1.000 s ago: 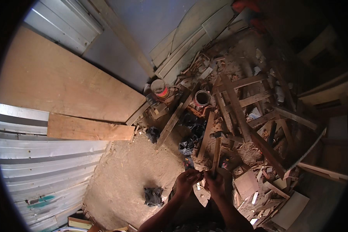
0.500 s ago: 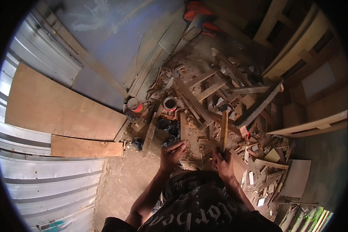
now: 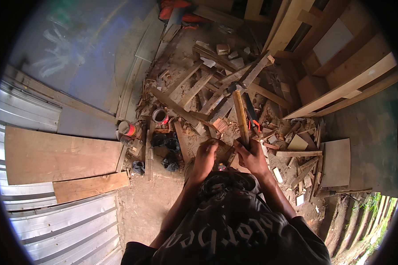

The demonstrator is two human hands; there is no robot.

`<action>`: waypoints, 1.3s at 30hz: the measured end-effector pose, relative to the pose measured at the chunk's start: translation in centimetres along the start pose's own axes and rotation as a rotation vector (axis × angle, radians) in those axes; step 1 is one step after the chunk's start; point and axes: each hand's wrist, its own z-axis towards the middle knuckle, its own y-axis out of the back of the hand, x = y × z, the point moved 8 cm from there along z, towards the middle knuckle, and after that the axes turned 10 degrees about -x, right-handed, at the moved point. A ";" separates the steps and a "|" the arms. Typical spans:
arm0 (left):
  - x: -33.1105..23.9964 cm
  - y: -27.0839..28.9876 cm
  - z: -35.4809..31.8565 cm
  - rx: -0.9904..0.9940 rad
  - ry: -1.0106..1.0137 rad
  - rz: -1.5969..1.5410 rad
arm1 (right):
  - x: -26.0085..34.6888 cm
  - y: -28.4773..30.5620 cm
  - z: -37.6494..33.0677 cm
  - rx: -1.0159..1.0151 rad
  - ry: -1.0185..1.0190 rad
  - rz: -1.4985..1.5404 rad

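Observation:
My right hand (image 3: 252,158) is wrapped round the lower end of the wooden handle of a hammer (image 3: 241,115). The dark hammer head (image 3: 234,88) points away from me, above the scrap timber. Close beside it, my left hand (image 3: 205,158) is closed with curled fingers; whatever it may hold is hidden. Just right of the hammer handle lies a long dark tool with an orange-red grip (image 3: 253,125), partly covered. Beyond the hammer, nailed-together wooden battens (image 3: 194,90) lie crossed on the dirt floor.
Two open tins, one (image 3: 160,116) and another (image 3: 127,129), stand left among black plastic scraps (image 3: 166,142). A plywood sheet (image 3: 62,154) leans on corrugated metal (image 3: 70,225). Wooden framing (image 3: 340,95) rises right, above offcuts (image 3: 298,142) and a pale board (image 3: 336,163). Red-orange cloth (image 3: 177,13) lies far back.
The view has swung, so the surroundings appear farther left. My left hand's fingers, stretched forward before, are now curled in. The hammer stays in my right hand, its head farther forward.

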 end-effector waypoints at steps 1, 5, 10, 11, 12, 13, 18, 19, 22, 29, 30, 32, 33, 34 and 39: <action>-1.0 -1.4 -0.2 0.035 -0.150 0.119 | -0.2 0.5 0.2 0.005 -0.030 0.036; -3.1 -5.0 -0.4 0.213 -0.392 0.473 | -0.7 1.5 1.3 -0.038 0.020 0.025; -3.6 -4.7 1.9 0.236 -0.416 0.551 | -0.8 1.2 2.6 -0.024 -0.074 0.070; -3.8 -4.1 2.8 0.182 -0.391 0.598 | -2.1 1.4 3.3 -0.047 -0.093 0.105; -3.8 -3.2 3.9 0.117 -0.376 0.509 | -3.0 1.8 3.9 -0.076 -0.115 0.138; -2.8 -1.8 5.4 0.047 -0.354 0.421 | -3.8 1.9 4.4 -0.077 -0.188 0.165; 1.1 3.2 11.2 -0.088 0.152 -0.147 | -3.6 4.6 7.7 -0.237 -0.234 0.276; 1.6 4.4 12.2 -0.137 0.201 -0.232 | -3.1 5.0 8.4 -0.276 -0.235 0.295; 4.4 7.2 15.8 -0.287 0.320 -0.418 | -1.8 6.7 10.8 -0.409 -0.223 0.270; 11.5 10.7 19.5 -0.647 0.521 -0.413 | 5.1 9.7 19.6 -0.457 0.023 -0.123; 12.2 10.5 19.7 -0.686 0.546 -0.416 | 6.6 9.5 21.5 -0.442 0.088 -0.183; 11.9 10.0 20.9 -0.677 0.500 -0.372 | 9.6 8.4 26.2 -0.386 0.221 -0.296; 12.1 9.9 21.5 -0.667 0.487 -0.365 | 10.4 7.7 29.5 -0.298 0.239 -0.373; 12.7 9.7 21.6 -0.664 0.487 -0.353 | 10.7 7.4 33.1 -0.204 0.242 -0.450; 12.8 9.7 23.4 -0.854 0.347 -0.197 | 6.5 3.9 52.0 0.219 0.113 -0.628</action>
